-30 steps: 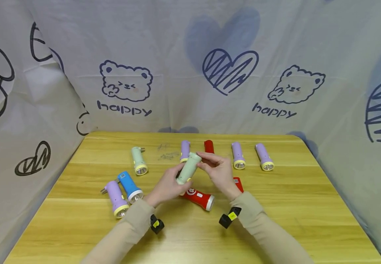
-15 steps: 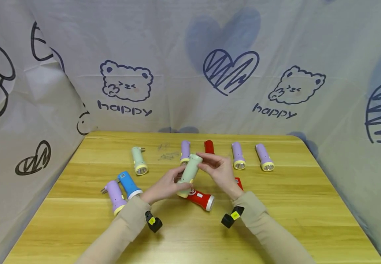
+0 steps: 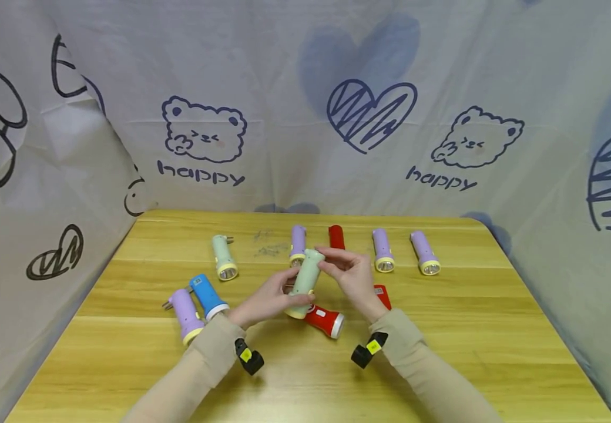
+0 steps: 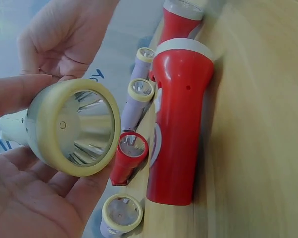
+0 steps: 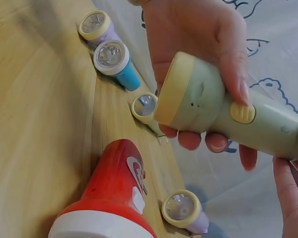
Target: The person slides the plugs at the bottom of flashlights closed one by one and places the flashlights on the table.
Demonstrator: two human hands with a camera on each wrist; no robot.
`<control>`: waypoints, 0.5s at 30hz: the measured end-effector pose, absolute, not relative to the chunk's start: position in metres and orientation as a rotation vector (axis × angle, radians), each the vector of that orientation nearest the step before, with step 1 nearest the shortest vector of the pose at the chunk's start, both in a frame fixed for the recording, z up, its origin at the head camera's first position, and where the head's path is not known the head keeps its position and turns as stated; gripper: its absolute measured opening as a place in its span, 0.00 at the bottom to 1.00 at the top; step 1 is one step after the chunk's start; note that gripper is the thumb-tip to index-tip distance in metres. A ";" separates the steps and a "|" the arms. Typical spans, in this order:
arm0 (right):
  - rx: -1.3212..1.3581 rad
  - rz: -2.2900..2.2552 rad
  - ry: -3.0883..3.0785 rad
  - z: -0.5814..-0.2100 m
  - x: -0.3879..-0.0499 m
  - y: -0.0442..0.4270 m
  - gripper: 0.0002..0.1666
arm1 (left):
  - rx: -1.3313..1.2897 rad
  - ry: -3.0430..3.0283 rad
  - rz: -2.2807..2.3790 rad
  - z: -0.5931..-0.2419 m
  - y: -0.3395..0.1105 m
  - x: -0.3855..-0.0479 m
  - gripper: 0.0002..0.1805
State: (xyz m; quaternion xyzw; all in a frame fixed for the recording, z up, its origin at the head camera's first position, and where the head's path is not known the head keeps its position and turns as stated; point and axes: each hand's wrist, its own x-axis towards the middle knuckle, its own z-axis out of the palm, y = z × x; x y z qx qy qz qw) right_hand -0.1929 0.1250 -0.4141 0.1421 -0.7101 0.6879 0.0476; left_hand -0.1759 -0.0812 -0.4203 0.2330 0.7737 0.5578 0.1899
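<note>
A pale green flashlight (image 3: 307, 276) with a cream-yellow head is held above the table, tilted with its tail up. My left hand (image 3: 265, 298) grips it near the head; in the right wrist view the left thumb (image 5: 234, 74) lies close to the yellow switch (image 5: 242, 113). The fingers of my right hand (image 3: 353, 279) pinch the tail end. Its lens (image 4: 89, 129) faces the left wrist camera and looks unlit. Below it a red flashlight (image 3: 326, 320) with a white rim lies on the table, partly hidden by the green one.
Purple flashlights (image 3: 381, 244) and a red one (image 3: 336, 236) lie along the back. A green flashlight (image 3: 222, 252), a blue one (image 3: 206, 294) and a purple one (image 3: 184, 308) lie left. Small clear bits (image 3: 271, 249) lie at back. Another red flashlight (image 3: 382, 295) is beside the right wrist.
The green flashlight has shifted slightly right and down, and stands a little more upright. My left forearm has moved left, covering the heads of the blue and purple flashlights.
</note>
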 end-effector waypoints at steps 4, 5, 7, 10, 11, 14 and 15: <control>0.409 2.111 -2.175 -0.413 -0.193 0.124 0.19 | 0.644 2.174 1.579 -0.421 -0.081 -0.175 0.34; 0.385 2.118 -2.183 -0.413 -0.193 0.124 0.19 | 0.644 2.176 1.572 -0.421 -0.081 -0.175 0.35; 0.331 2.139 -2.196 -0.413 -0.193 0.125 0.19 | 0.648 2.171 1.550 -0.419 -0.082 -0.175 0.35; 0.252 2.201 -2.200 -0.415 -0.196 0.127 0.19 | 0.655 2.145 1.511 -0.414 -0.083 -0.177 0.36; 0.229 2.229 -2.200 -0.416 -0.197 0.128 0.19 | 0.660 2.130 1.498 -0.412 -0.084 -0.178 0.37; 0.188 2.328 -2.165 -0.418 -0.199 0.131 0.21 | 0.661 2.058 1.493 -0.410 -0.087 -0.181 0.40; 0.179 2.367 -2.145 -0.418 -0.200 0.132 0.21 | 0.652 2.035 1.495 -0.410 -0.088 -0.181 0.42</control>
